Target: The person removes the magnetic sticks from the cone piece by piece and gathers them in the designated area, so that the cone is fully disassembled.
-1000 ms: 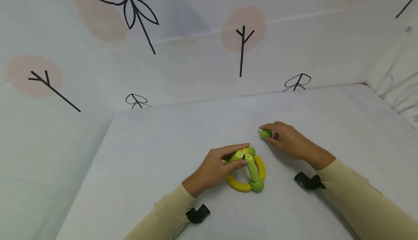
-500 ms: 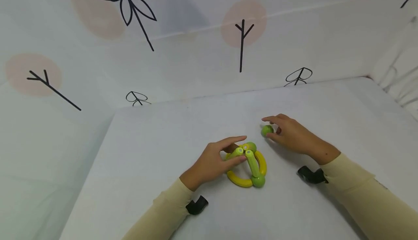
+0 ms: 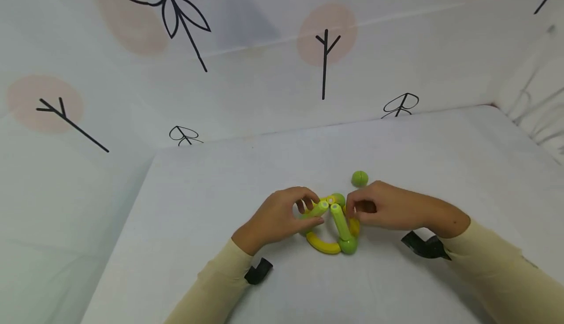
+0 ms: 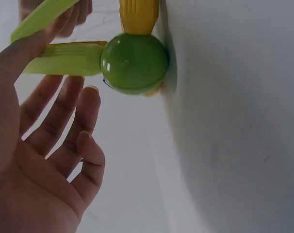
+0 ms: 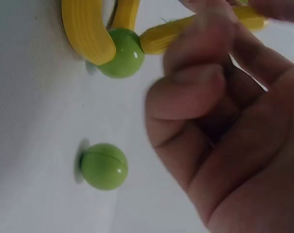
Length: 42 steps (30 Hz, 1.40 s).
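Observation:
A toy frame of curved yellow rods (image 3: 323,245) and green balls (image 4: 135,63) forms a ring on the table. From it, two light green rods and a straight yellow rod (image 5: 161,36) lean inward toward each other. My left hand (image 3: 279,216) holds the left light green rod (image 4: 69,59) between thumb and fingers. My right hand (image 3: 396,206) has curled fingers at the ring's right side, overlapping a curved yellow rod in the head view. Nothing shows in its grasp. The right light green rod (image 3: 340,223) stands free of both hands. A loose green ball (image 3: 360,178) lies behind the right hand.
The white-covered table (image 3: 211,192) runs back to a pale cloth wall (image 3: 264,89) with black line drawings and pinkish patches. Dark bands (image 3: 425,245) sit at both sleeves near the wrists.
My right hand has left the loose green ball and moved down and left to the ring. The left hand's index finger, earlier stretched out, is now bent back.

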### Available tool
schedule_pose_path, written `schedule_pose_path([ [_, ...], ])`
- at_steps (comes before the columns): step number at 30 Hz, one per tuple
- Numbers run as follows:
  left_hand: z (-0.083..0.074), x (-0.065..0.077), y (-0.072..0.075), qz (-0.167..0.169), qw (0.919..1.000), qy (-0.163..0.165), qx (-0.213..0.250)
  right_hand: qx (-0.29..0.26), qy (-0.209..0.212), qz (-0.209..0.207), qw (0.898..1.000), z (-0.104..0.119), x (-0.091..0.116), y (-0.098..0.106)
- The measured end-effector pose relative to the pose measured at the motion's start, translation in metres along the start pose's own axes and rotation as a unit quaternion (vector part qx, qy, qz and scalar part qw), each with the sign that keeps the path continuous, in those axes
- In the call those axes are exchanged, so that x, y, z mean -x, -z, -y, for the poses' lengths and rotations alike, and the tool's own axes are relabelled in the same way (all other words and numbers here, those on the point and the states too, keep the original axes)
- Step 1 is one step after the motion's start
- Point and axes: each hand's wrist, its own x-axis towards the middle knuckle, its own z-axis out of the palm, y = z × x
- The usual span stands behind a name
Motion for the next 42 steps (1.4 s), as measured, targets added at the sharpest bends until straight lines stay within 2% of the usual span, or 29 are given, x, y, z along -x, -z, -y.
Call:
schedule_pose_path([
  [2, 0.001, 0.000, 0.001, 0.015, 0.9997, -0.005, -0.017, -0.001, -0.001, 0.034, 0.999, 0.001, -0.001, -0.006],
  [5, 0.002, 0.001, 0.002, 0.033, 0.9991, -0.006, -0.026, 0.001, -0.009, 0.058, 0.998, 0.004, -0.003, -0.015],
  [9, 0.004, 0.001, 0.002, 0.041, 0.9989, -0.005, -0.023, 0.008, -0.017, 0.048, 0.999, 0.006, -0.007, -0.022],
  [14, 0.005, 0.001, 0.005, 0.038, 0.9986, 0.003, -0.036, 0.033, -0.020, 0.030, 0.999, 0.008, -0.008, -0.021],
  [23, 0.010, 0.002, 0.013, 0.013, 0.9953, 0.069, -0.067, 0.079, -0.035, -0.005, 0.996, 0.007, -0.004, -0.009],
  [29, 0.007, 0.003, 0.021, 0.017, 0.9918, 0.106, -0.069, 0.078, -0.012, -0.003, 0.997, 0.009, 0.002, -0.001],
  [32, 0.005, 0.005, 0.025, 0.018, 0.9905, 0.106, -0.086, 0.081, -0.012, -0.004, 0.997, 0.010, 0.004, 0.001],
  [37, 0.001, 0.006, 0.029, 0.014, 0.9879, 0.095, -0.122, 0.085, -0.036, -0.001, 0.996, 0.013, 0.008, 0.005],
  [42, -0.005, 0.008, 0.030, 0.006, 0.9758, 0.085, -0.202, 0.109, -0.090, 0.009, 0.990, 0.014, 0.009, 0.005],
])
